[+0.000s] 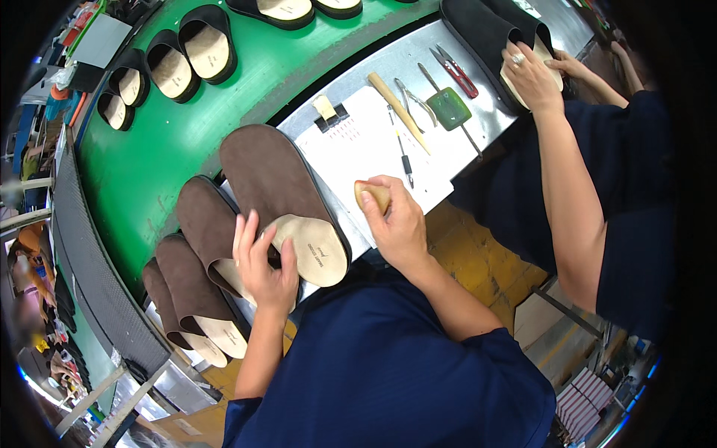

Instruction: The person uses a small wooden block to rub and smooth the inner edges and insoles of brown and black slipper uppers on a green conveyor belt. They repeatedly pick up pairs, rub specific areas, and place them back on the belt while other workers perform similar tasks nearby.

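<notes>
Shirt (pixel 403 366), dark blue and short-sleeved, is filling the nearest part of the scene, and its wearer's two bare hands are hovering apart from each other beyond it. The left hand (pixel 265 265) is spreading its fingers, palm open, over the largest brown slipper (pixel 276 164) and its neighbour; I cannot tell whether the fingertips are touching either. That largest slipper is lying with its rounded toe pointing away and its beige insole (pixel 317 250) showing at the heel. Three more brown slippers (pixel 202 209) are lining up to its left.

The right hand (pixel 399 228) is clamping its thumb and fingers around a small tan lump (pixel 371 196), just above some white paper (pixel 343 168). On the paper, a pen (pixel 407 168) is lying near a wooden stick (pixel 396 108), and a black clip (pixel 332 121) is gripping the far side. Beyond, pliers (pixel 418 104), a flat green tool (pixel 448 110) and red-handled snips (pixel 458 77) are resting on the metal table (pixel 493 104).

To the right, a co-worker's hands (pixel 532 78) are handling a black slipper (pixel 478 41). Farther off, a green work surface (pixel 134 187) is stretching across, and black slippers (pixel 209 45) are standing in a row along its far side.
</notes>
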`<move>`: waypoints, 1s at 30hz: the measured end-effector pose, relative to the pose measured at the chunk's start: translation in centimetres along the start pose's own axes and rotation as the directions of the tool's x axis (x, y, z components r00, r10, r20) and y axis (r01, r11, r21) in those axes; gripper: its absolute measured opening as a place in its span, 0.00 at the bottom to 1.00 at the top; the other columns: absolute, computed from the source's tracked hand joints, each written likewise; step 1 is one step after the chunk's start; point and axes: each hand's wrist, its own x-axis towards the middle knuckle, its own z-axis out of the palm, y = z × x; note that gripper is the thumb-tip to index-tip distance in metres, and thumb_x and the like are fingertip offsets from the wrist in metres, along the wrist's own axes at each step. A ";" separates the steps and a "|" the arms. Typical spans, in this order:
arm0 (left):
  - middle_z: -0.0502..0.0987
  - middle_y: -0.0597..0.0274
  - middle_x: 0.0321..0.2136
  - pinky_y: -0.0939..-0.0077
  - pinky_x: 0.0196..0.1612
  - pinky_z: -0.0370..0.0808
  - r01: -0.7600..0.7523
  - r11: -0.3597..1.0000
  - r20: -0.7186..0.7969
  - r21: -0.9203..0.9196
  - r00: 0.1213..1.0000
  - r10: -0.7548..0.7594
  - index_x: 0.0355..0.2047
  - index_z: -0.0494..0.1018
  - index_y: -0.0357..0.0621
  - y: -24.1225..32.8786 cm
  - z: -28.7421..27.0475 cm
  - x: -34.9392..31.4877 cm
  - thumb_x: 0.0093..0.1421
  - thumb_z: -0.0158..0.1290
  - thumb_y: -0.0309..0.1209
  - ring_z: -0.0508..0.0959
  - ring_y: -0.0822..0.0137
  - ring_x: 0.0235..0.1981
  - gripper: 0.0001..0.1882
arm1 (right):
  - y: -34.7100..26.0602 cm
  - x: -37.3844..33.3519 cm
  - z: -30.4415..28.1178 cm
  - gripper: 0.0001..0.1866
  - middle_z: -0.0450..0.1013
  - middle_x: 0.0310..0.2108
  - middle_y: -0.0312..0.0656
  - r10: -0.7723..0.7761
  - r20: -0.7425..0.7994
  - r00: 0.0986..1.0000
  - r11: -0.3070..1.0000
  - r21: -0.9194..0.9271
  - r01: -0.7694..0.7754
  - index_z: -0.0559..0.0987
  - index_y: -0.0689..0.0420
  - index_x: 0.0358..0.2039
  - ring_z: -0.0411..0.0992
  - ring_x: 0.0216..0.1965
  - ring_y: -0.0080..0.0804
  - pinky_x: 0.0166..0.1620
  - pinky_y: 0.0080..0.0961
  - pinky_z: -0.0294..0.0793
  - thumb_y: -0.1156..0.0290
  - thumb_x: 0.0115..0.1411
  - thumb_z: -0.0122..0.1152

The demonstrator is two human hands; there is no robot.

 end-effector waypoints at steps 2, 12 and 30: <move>0.77 0.48 0.47 0.62 0.53 0.70 0.033 0.995 -0.073 -0.093 0.997 -0.040 0.37 0.75 0.38 -0.4 -1.7 -2.3 0.55 0.59 0.25 0.75 0.50 0.49 0.10 | 0.4 0.2 -0.6 0.13 0.77 0.40 0.51 0.043 0.038 0.998 0.999 -0.018 -0.042 0.76 0.59 0.45 0.77 0.38 0.48 0.38 0.37 0.76 0.70 0.60 0.61; 0.74 0.29 0.32 0.48 0.64 0.56 0.593 0.794 0.254 0.136 0.753 -0.607 0.27 0.70 0.22 -0.2 -1.0 -1.0 0.58 0.59 0.43 0.74 0.35 0.44 0.27 | -0.7 -0.5 0.0 0.15 0.73 0.43 0.48 -0.122 0.256 0.959 0.985 -0.085 0.148 0.78 0.61 0.48 0.75 0.38 0.41 0.36 0.31 0.75 0.71 0.61 0.61; 0.77 0.41 0.49 0.59 0.57 0.69 -0.219 0.951 -0.371 -0.219 0.920 0.127 0.48 0.73 0.26 -2.4 -5.3 -2.6 0.54 0.56 0.20 0.77 0.47 0.53 0.20 | -8.5 2.2 0.5 0.30 0.61 0.61 0.47 -0.345 0.418 0.840 0.685 0.724 -0.078 0.55 0.68 0.66 0.59 0.63 0.32 0.66 0.29 0.53 0.62 0.69 0.42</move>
